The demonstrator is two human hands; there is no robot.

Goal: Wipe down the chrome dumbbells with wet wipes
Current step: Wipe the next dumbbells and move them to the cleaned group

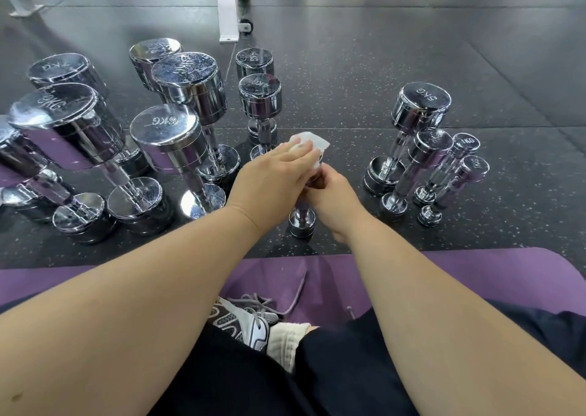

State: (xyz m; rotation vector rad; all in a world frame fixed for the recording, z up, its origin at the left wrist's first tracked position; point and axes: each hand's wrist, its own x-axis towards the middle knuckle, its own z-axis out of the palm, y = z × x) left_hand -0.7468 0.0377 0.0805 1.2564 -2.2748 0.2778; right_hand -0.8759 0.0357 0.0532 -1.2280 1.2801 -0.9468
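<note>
- Rubber floor [412, 50]: all dumbbells stand upright on it; purple mat [475, 273] along the near edge.
- Large dumbbells [171, 142], left and far: some top faces look speckled, so likely still to wipe.
- Smaller set [418, 107], right: looks cleaner, possibly done; can't confirm.
- Left hand [272, 174]: fingers flat, pressing the wipe down.
- Right hand [333, 199]: curled round the handle, steadying.
- Small dumbbell [302, 222], near centre, between both groups: upright, top end being wiped.
- Wet wipe [312, 142]: folded, on that top end.
- Progress: midway at best, my estimate.
</note>
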